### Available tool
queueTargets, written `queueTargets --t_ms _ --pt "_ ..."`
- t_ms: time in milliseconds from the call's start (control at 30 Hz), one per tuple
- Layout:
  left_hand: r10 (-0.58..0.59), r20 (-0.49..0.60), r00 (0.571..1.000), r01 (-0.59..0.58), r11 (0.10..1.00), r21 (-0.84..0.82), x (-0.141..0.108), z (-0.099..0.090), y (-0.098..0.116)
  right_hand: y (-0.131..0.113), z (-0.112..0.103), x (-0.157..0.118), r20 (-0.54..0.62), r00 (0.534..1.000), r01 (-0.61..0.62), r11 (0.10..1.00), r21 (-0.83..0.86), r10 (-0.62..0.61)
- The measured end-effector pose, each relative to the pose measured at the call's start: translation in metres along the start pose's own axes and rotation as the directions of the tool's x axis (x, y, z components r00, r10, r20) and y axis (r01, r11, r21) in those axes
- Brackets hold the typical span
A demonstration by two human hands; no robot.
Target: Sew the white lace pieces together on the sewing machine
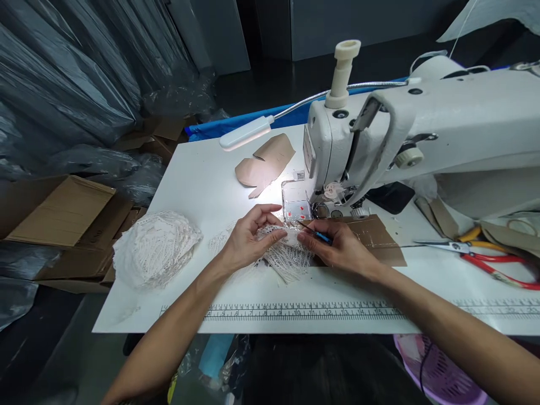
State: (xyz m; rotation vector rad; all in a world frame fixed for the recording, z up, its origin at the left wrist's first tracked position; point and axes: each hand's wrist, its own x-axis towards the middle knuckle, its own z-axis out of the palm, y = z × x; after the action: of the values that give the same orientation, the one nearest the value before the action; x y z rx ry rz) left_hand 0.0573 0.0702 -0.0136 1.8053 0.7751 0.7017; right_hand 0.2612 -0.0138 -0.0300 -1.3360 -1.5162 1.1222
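My left hand [248, 239] pinches the edge of a piece of white lace [291, 263] just in front of the sewing machine [468, 118]. Small thread snips [323, 236] with a blue grip are held in my right hand [342, 247]; their dark tip points left at the lace. The fingers of my right hand also rest against the lace's right side. Part of the lace is covered by my hands. Behind them lies the machine's metal plate [296, 209] with red marks. A brown card piece [382, 241] lies under and beside my right hand.
A heap of white lace [158, 247] sits at the table's left. Paper pattern pieces [268, 160] lie behind, below a lamp [246, 134]. Red-handled scissors [489, 259] and a dark phone-like slab [392, 197] are at right. A printed ruler [295, 311] runs along the front edge.
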Motion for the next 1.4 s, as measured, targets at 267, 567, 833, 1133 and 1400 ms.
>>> queueTargets --t_ms 267,567,833,1133,1400 --pt "0.011 0.077 0.997 -0.015 0.999 0.051 -0.008 0.022 -0.003 0.0 0.0 0.002 -0.182 0.98 0.039 0.976 -0.215 -0.079" --pt "0.214 0.111 0.97 -0.234 0.949 0.211 -0.007 0.026 -0.01 -0.008 0.003 0.006 0.109 0.987 -0.135 0.973 0.186 0.116" --pt "-0.031 0.154 0.988 0.036 0.999 -0.035 -0.007 0.025 -0.003 -0.009 0.005 0.005 0.077 0.97 -0.237 0.831 0.504 0.231" --pt "-0.172 0.203 0.964 0.199 0.972 -0.123 -0.006 0.017 0.012 -0.012 0.005 -0.001 -0.198 0.974 -0.09 0.988 0.123 0.113" --pt "-0.181 0.157 0.971 0.196 0.977 -0.086 -0.006 0.011 0.009 -0.004 -0.002 -0.001 -0.35 0.935 -0.058 0.953 -0.299 -0.053"
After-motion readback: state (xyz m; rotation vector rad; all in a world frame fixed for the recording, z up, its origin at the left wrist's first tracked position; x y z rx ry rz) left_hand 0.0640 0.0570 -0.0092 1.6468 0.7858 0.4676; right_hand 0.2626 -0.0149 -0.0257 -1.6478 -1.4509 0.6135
